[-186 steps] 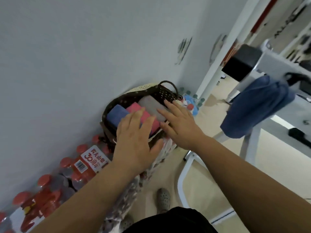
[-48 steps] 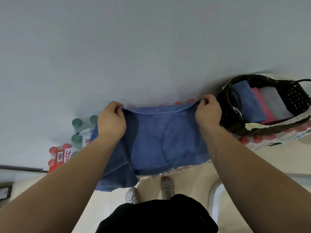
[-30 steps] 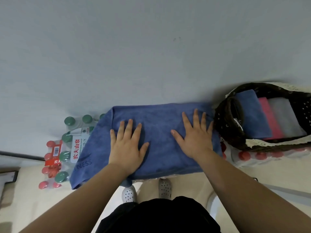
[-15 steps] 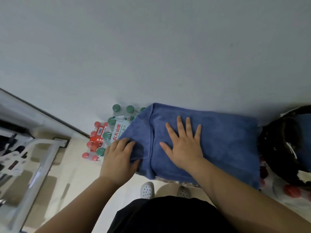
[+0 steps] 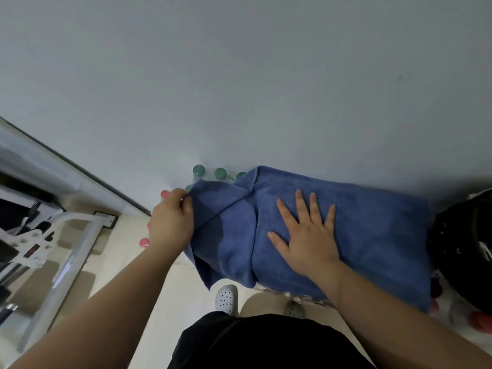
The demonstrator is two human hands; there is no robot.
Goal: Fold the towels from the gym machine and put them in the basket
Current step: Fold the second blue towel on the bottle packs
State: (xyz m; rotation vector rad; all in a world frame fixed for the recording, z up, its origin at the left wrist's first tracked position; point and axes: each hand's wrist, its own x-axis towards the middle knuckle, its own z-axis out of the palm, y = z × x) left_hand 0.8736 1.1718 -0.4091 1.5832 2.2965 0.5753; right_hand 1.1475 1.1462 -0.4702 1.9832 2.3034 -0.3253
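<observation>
The towel [image 5: 372,222] lies spread over bottles [image 5: 198,170] at the wall, one end just beside the basket [image 5: 463,249]. The left hand [image 5: 171,219] has its grip clamped on the raised end far from the basket. The right hand [image 5: 306,235] presses flat mid-towel, fingers apart, holding nothing. The bottles make an uneven bed, and the towel's near edge hangs over them, so easing the right hand's pressure could let the towel slide off. A skewed pull by the left hand would misalign the fold.
</observation>
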